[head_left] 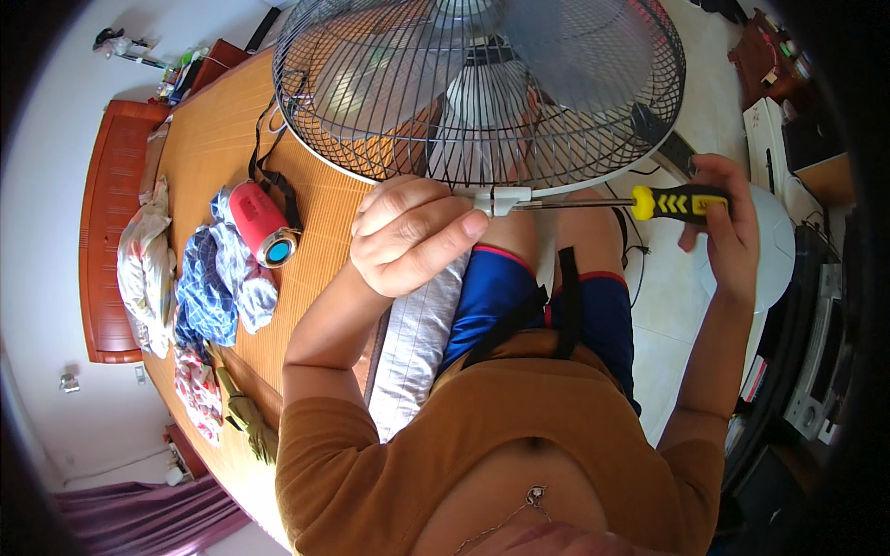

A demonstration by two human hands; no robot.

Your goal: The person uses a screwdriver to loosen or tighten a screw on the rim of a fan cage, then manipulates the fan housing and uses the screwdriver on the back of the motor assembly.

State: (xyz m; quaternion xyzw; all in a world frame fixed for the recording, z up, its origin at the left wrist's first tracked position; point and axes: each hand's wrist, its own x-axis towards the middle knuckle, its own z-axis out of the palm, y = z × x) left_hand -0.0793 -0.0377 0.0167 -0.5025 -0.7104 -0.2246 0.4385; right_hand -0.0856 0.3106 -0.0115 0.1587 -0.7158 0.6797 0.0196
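A fan [547,65] with a round wire cage and a pale rim fills the top middle of the head view, its translucent blades showing through the wires. My left hand [413,232] is closed on the near edge of the fan's rim, beside a small white clip [502,200]. In my right hand [728,232] is a screwdriver [681,203] with a yellow and black handle. Its metal shaft lies level, pointing left, and its tip meets the clip. Whether the tip sits in a screw is too small to tell.
To the left, a bed with a tan mat [320,227] carries a red cylindrical speaker [260,221], crumpled clothes [209,283] and a folded olive umbrella [246,422]. A round white base [769,246] stands behind my right hand. Dark shelving with electronics [816,361] lines the right side.
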